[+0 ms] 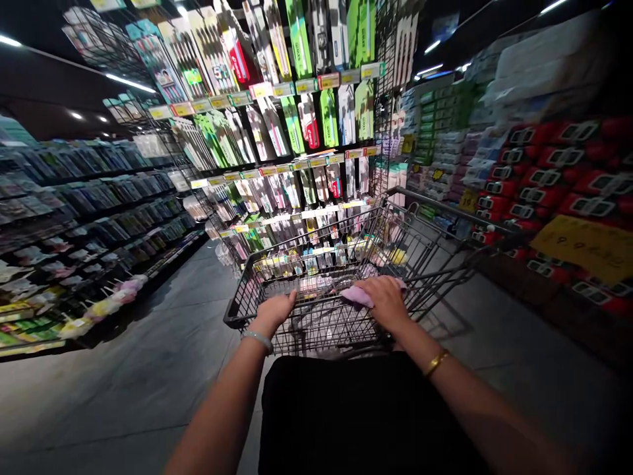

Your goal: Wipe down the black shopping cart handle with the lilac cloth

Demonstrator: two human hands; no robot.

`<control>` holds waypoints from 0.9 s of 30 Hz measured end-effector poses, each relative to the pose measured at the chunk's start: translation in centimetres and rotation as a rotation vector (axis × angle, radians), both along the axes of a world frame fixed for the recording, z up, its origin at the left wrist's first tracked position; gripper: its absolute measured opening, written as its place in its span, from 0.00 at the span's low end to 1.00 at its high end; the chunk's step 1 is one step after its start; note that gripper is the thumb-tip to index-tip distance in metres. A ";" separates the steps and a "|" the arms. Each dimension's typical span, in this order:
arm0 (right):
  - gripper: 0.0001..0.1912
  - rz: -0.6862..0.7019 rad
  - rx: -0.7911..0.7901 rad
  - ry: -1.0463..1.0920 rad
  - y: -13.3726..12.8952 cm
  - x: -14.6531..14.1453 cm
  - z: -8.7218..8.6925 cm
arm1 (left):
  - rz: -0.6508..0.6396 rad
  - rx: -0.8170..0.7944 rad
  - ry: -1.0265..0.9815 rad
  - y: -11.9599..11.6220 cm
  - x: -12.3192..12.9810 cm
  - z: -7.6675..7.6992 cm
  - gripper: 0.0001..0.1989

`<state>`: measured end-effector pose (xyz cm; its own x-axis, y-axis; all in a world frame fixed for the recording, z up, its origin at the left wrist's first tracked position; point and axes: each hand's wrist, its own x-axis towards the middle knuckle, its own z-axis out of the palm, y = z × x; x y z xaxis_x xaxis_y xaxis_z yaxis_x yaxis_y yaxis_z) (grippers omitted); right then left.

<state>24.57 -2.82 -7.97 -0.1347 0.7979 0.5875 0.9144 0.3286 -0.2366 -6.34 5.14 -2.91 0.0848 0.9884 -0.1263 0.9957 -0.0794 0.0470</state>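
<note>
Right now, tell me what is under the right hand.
A light purple cloth shows at both sides of the right hand. The hand covers its middle; what lies beneath cannot be seen.

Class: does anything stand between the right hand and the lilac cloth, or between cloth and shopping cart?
Nothing visible: the right hand holds the lilac cloth, apparently against the near rim of the shopping cart.

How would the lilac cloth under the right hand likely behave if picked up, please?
The lilac cloth would probably flop, as it lies crumpled under the right hand. It would likely feel light, since the hand covers much of it.
</note>
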 end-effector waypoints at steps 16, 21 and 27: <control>0.29 0.050 0.025 0.004 0.6 0.3 -0.1 | -0.053 -0.052 -0.050 -0.1 7.0 -0.1 0.53; 0.27 0.091 0.052 -0.008 0.5 -2.5 -0.2 | -0.008 0.010 -0.010 -0.4 5.6 -0.3 0.51; 0.28 0.142 0.039 -0.054 -0.8 0.3 0.3 | 0.000 0.018 -0.004 -0.7 2.8 -0.1 0.49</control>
